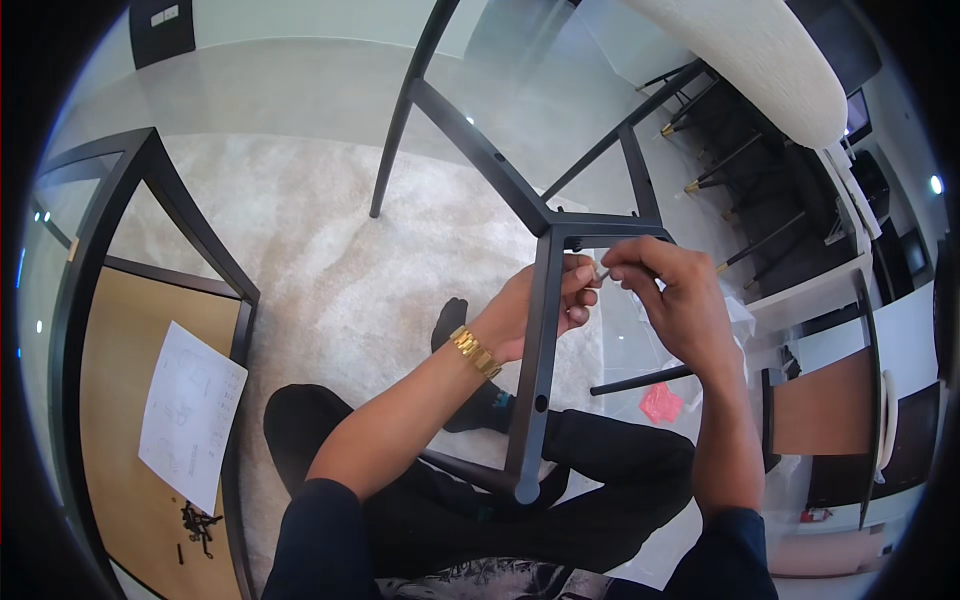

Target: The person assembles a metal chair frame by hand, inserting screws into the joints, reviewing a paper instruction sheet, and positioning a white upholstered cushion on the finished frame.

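Observation:
I sit on the floor with a dark metal chair frame [537, 365] tipped over in front of me, its legs pointing in several directions. My left hand [560, 300] reaches past a bar of the frame and is closed, fingertips pinched around a small light-coloured piece [600, 274]. Meeting it there, my right hand [672, 300] also pinches with thumb and fingers at that small piece. Its exact kind is too small to make out. Both hands are just below a cross bar of the frame. A cream padded part [760, 60] shows at the upper right.
To my left stands a black-framed table [95, 300] with a wooden shelf. A printed sheet [190, 420] and several black bolts [200, 525] lie on it. Pink plastic [660, 403] lies right of my leg. A pale rug [300, 210] covers the floor; dark chairs [750, 150] stand right.

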`<state>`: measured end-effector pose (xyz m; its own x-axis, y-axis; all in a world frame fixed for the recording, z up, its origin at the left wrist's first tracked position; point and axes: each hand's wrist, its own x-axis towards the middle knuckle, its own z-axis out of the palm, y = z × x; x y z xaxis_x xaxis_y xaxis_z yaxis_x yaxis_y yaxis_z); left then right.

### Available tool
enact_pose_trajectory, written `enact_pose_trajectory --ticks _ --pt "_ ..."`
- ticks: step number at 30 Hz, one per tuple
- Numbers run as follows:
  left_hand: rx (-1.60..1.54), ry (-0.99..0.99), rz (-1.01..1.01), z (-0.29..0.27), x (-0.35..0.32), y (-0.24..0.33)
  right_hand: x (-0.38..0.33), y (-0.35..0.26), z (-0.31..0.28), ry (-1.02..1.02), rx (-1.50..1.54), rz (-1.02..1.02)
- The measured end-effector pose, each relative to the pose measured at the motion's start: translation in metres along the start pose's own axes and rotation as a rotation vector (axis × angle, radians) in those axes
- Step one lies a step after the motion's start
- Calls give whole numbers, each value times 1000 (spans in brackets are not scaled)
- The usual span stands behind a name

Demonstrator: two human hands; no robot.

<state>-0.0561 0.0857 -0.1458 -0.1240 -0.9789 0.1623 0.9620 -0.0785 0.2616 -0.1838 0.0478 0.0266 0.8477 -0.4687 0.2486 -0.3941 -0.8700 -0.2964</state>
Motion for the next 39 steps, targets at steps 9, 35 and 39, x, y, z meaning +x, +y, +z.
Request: enact_pose_trajectory --ticks 9,35,39 --pt "-199 -57 6 -16 2 -14 18 -13 7 -54 20 54" --pt "-303 -135 80 -23 6 -16 19 -18 22 -125 -367 -337" --pt "-330 -133 86 -17 5 -15 11 -10 27 32 -281 -292"
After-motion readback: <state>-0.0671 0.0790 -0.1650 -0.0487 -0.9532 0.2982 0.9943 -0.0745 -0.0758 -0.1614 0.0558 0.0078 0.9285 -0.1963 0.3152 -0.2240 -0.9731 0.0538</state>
